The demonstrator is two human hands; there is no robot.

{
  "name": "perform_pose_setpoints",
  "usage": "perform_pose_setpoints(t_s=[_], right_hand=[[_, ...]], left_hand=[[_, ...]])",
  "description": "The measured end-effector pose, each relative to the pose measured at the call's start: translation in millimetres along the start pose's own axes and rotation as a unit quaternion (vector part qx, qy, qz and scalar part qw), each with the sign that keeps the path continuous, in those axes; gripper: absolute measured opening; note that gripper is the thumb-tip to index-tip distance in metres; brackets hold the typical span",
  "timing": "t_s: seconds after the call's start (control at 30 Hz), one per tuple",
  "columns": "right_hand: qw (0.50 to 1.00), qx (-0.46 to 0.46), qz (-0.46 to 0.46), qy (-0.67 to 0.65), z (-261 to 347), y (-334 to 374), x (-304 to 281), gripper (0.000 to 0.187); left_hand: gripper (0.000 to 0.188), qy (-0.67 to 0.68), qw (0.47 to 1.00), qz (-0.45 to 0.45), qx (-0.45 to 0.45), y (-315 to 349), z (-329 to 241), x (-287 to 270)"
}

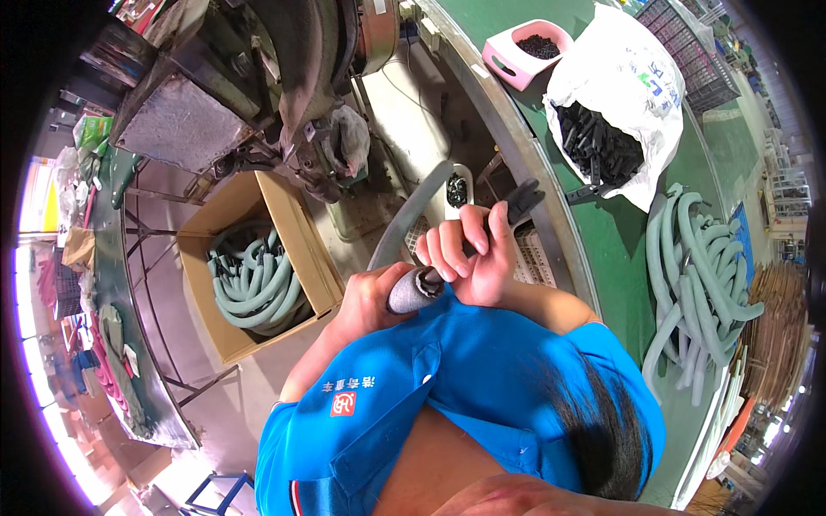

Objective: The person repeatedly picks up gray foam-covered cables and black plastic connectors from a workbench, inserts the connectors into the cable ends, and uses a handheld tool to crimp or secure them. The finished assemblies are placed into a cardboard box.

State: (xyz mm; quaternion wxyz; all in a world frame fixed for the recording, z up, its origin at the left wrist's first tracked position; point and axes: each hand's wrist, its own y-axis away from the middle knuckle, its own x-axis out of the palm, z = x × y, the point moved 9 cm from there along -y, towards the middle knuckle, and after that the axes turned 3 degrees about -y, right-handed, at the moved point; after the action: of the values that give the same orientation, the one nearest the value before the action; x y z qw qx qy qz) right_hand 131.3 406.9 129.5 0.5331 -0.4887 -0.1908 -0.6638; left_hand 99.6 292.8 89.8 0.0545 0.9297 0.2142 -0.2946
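My left hand [372, 301] is wrapped round a grey foam-covered tube [411, 196]. The tube curves up and away from the fist, and its near end pokes out toward my chest. Dark material shows inside that end. Just to the right, my right hand [478, 254] has its fingers curled round a black plastic piece [523, 201], which sticks out past the fingers at the upper right. Something dark also shows between the right fingertips and the tube's end; whether it belongs to the same piece, I cannot tell.
At the left, a cardboard box [323, 267] holds several grey curved tubes. More tubes [697, 275] lie piled on the green table [551, 163] at the right. A white sack [624, 69] of black plastic parts and a pink bin [508, 64] stand farther back. Dark machinery [185, 120] rises at the far left.
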Motion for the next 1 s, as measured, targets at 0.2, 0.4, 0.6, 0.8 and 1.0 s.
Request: perform_pose_setpoints(t_s=[0.2,0.4,0.6,0.8,1.0], right_hand=[[0.996,-0.078,-0.025,0.028,1,3,5,0.048],[0.994,-0.03,-0.029,0.103,-3,-2,0,0.051],[0.968,0.1,0.015,0.231,-37,14,-15,0.07],[0.95,0.139,0.079,0.27,-42,21,-10,0.076],[0.949,0.15,0.056,0.272,1,14,-24,0.085]], left_hand=[[0.048,0.008,1.0,0.002,-0.016,0,4,4],[0.049,0.027,0.999,-0.005,-0.019,-6,-5,-8],[0.035,0.184,0.982,0.041,-0.022,-19,-16,-11],[0.025,0.292,0.948,0.095,-0.09,-26,-13,2],[0.023,0.269,0.954,0.099,-0.089,-25,-20,2]])
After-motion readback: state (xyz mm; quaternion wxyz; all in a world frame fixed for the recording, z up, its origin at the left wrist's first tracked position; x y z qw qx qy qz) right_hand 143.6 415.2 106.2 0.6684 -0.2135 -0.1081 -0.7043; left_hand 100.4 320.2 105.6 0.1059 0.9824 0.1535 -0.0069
